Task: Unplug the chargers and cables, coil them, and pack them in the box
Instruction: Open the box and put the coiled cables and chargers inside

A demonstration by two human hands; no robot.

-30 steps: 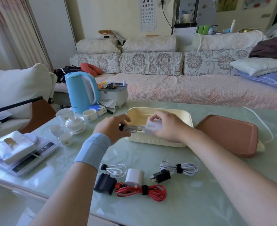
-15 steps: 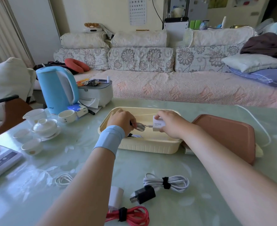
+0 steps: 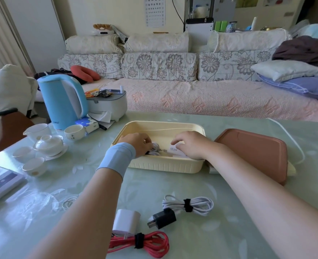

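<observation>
A cream box [image 3: 163, 167] stands open mid-table. Inside it, my left hand [image 3: 135, 143] curls its fingers round a coiled white cable [image 3: 155, 149] at the left end. That cable runs to a white 120W charger [image 3: 174, 150] lying on the box floor. My right hand [image 3: 190, 144] hovers over the charger with loose fingers, thumb touching it. In front of the box lie a strapped white cable coil [image 3: 189, 204], a black charger [image 3: 163, 218], a white charger [image 3: 126, 222] and a strapped red cable [image 3: 145, 245].
The pink lid [image 3: 257, 152] lies right of the box, with a loose white cable [image 3: 293, 141] trailing behind it. A blue kettle [image 3: 62, 101], a tea set [image 3: 48, 144] and a scale [image 3: 1, 182] crowd the left side. A small white coil [image 3: 68, 202] sits by my left forearm.
Both hands carried the 120W charger and its coiled cable from above the box rim down onto the box floor. My right hand's fingers have loosened off the charger.
</observation>
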